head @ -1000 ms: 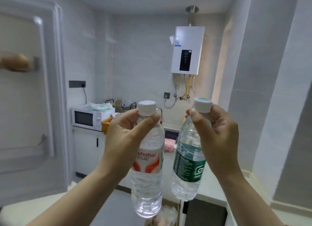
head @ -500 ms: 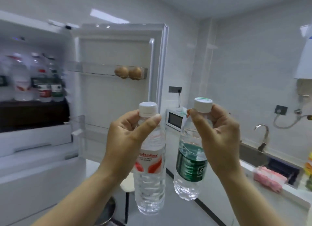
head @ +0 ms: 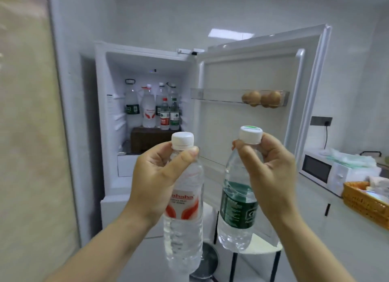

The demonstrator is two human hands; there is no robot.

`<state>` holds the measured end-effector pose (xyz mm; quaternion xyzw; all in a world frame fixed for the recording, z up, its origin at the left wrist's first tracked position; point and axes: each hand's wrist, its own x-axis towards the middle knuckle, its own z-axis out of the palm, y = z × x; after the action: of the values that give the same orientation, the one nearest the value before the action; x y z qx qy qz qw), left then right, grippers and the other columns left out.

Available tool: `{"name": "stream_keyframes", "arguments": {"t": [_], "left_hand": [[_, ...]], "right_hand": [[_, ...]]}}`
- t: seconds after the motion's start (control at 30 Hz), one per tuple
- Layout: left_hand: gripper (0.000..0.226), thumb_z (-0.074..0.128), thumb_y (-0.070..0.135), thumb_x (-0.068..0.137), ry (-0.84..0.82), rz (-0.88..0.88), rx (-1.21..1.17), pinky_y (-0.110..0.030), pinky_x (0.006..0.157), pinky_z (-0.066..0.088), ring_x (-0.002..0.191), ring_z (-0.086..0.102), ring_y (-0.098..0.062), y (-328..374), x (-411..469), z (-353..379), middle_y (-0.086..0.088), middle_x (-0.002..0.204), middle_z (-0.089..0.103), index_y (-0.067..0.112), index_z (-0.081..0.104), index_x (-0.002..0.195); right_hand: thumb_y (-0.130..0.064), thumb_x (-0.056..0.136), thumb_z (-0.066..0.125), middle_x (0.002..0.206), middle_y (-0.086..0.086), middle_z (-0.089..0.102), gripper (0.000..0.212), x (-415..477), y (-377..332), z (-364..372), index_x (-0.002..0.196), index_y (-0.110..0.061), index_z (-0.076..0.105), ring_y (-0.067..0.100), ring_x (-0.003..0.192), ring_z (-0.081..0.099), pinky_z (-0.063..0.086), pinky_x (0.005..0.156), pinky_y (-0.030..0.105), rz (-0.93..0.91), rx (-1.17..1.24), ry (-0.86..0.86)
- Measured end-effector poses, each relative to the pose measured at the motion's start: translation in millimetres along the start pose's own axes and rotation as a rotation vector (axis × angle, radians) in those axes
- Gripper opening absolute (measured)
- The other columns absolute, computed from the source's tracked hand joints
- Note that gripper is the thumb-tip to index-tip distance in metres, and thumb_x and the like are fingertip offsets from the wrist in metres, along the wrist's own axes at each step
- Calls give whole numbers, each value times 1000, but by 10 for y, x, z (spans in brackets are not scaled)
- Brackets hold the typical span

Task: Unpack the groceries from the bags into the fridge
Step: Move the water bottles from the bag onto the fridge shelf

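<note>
2 water bottles held up in front of the open fridge [head: 147, 75], neither yet stowed. The red-labelled bottle [head: 183, 214] hangs from the left hand [head: 160, 180], whose fingers and thumb are closed around its neck just under the white cap; the green-labelled bottle [head: 237, 208] hangs from the right hand [head: 269, 172], fingertips [head: 240, 147] pinched on the neck below its green-topped cap. Both bottles are upright, side by side, apart from each other, and well short of the fridge opening.

Inside the fridge, about 6 bottles [head: 153, 107] already stand on the upper level above a dark brown box [head: 147, 138], some with red labels and some with green. The open door [head: 259, 113] carries a clear shelf holding eggs [head: 261, 98]. This suggests the unpacking is partly done, with at least these 2 bottles left to place; no grocery bags are in view, so the remaining amount cannot be told.

To the right, a microwave [head: 324, 172] and a wicker basket [head: 366, 201] sit on the counter. Below the bottles, a small white table [head: 263, 246] and a metal pan [head: 206, 260] are partly visible
</note>
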<state>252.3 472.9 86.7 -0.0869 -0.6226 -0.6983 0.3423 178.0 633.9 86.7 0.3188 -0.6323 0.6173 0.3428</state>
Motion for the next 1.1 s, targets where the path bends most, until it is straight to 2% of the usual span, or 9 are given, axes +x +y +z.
{"name": "stream_keyframes", "arguments": {"t": [0.1, 0.2, 0.33, 0.47, 0.57, 0.67, 0.8, 0.97, 1.1], "left_hand": [[16, 81, 29, 68, 33, 12, 29, -24, 69, 54, 78, 69, -17, -10, 172, -314, -6, 86, 75, 21, 77, 81], [19, 73, 32, 68, 67, 30, 52, -29, 73, 55, 78, 68, -18, -18, 355, -616, -7, 85, 75, 21, 77, 83], [19, 73, 32, 67, 89, 57, 61, -28, 72, 55, 76, 67, -16, -46, 591, -972, -6, 85, 75, 22, 77, 82], [21, 74, 35, 65, 83, 63, 88, -24, 69, 53, 75, 67, -14, -163, 812, -1272, -5, 84, 74, 21, 76, 81], [32, 74, 47, 59, 102, 64, 114, -30, 74, 53, 78, 68, -17, -293, 1009, -1430, -3, 84, 74, 25, 76, 82], [28, 75, 43, 62, 119, 51, 125, -36, 78, 53, 82, 68, -22, -415, 1199, -1510, -2, 84, 74, 24, 76, 83], [23, 72, 37, 66, 138, 59, 156, -32, 74, 51, 80, 67, -22, -632, 1527, -1563, -2, 82, 74, 22, 76, 83], [39, 71, 52, 58, 172, 96, 205, -36, 77, 52, 86, 67, -29, -896, 1969, -1559, -4, 84, 74, 23, 76, 83], [39, 73, 50, 58, 209, 116, 214, -45, 82, 53, 86, 67, -34, -1081, 2292, -1551, -7, 83, 74, 20, 75, 83]], "right_hand": [[-24, 84, 69, 85, -8, 73, 8, 75, 32, 364, 90, -29, 69, 13, 81, 68, 56, 73, 33, -6, 38, -4], [-23, 83, 68, 83, -6, 72, 6, 162, 49, 718, 87, -26, 70, 16, 78, 67, 54, 70, 30, -16, 63, -1], [-15, 86, 70, 80, 1, 72, 6, 268, 101, 1159, 87, -21, 71, 19, 77, 66, 53, 69, 30, -12, 88, -14], [-21, 83, 67, 79, -2, 72, 5, 350, 217, 1515, 86, -21, 71, 14, 76, 66, 52, 67, 24, -4, 111, -1], [-21, 82, 66, 79, -2, 71, 6, 459, 370, 1739, 86, -21, 71, 13, 74, 66, 53, 65, 24, 15, 122, 8], [-24, 80, 66, 79, -2, 72, 6, 568, 530, 1906, 85, -24, 71, 14, 75, 67, 55, 66, 28, 21, 119, 3], [-25, 81, 67, 78, -2, 72, 9, 779, 872, 2128, 87, -20, 72, 12, 74, 66, 53, 65, 25, 30, 153, 6], [-12, 84, 71, 77, -6, 72, 10, 1109, 1292, 2350, 88, -21, 71, 5, 70, 65, 51, 64, 19, 35, 207, -19], [-13, 85, 70, 76, -3, 71, 7, 1387, 1635, 2526, 91, -16, 72, 5, 68, 63, 49, 62, 19, 38, 240, -29]]}}
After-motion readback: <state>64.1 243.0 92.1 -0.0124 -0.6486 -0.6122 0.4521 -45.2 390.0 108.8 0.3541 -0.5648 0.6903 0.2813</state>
